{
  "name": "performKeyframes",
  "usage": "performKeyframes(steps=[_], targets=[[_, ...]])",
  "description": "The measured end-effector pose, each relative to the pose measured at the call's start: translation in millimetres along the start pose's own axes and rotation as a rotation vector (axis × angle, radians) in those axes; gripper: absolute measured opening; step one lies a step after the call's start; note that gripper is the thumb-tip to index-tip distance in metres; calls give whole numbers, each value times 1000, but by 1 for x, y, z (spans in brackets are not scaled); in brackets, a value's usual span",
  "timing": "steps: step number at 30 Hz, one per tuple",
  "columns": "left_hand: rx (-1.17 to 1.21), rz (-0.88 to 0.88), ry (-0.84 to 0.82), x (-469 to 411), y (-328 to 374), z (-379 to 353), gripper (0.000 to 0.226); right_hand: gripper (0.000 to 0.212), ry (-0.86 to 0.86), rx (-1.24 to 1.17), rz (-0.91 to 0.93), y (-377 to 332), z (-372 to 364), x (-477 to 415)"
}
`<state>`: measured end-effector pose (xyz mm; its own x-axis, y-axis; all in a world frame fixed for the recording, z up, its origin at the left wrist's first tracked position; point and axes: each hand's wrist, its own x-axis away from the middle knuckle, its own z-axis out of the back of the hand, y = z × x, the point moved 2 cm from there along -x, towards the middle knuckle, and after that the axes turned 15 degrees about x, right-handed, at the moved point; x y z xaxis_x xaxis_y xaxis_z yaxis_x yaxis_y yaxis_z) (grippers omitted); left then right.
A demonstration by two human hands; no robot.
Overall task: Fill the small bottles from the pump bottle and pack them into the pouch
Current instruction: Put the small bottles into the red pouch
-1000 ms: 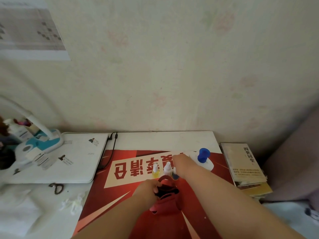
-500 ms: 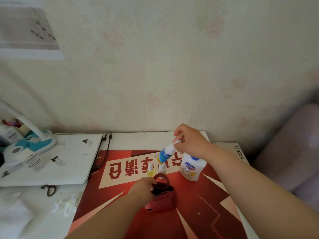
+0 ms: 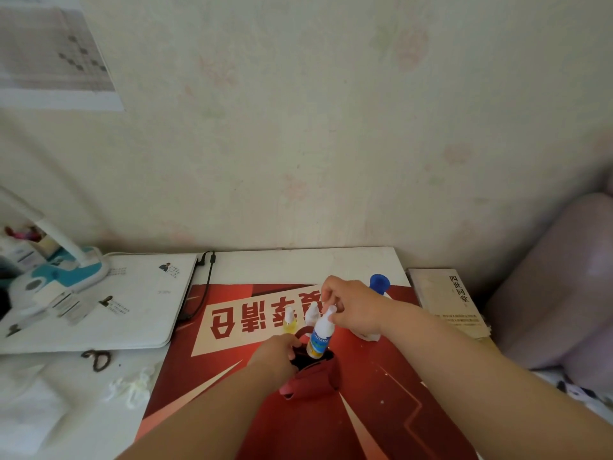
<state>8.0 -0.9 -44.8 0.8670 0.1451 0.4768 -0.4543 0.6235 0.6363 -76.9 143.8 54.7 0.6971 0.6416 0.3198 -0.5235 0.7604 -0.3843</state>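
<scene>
Pouch (image 3: 311, 373) mouth, pinched open by my left hand (image 3: 277, 355), sits at six o'clock below the near-upright small bottle (image 3: 319, 336) gripped in my right hand (image 3: 353, 307).

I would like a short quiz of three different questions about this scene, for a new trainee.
1. True or false: the right hand holds the small bottle by its white top.
2. What does the left hand do? A) holds the red pouch open B) presses the pump bottle C) lifts the book
3. How many small bottles stand on the mat behind the pouch?

Key: 1 true; 2 A; 3 two, one yellowish and one white.
</scene>
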Motion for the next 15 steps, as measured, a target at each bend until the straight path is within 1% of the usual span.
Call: performKeyframes(steps=[6, 11, 15], targets=[[15, 11, 3, -1, 1, -1, 47, 23, -14, 107, 87, -10, -5, -1], [24, 9, 20, 0, 2, -1, 46, 16, -55, 143, 131, -16, -10, 0], [28, 16, 19, 2, 1, -2, 46, 13, -91, 252, 159, -17, -13, 1]])
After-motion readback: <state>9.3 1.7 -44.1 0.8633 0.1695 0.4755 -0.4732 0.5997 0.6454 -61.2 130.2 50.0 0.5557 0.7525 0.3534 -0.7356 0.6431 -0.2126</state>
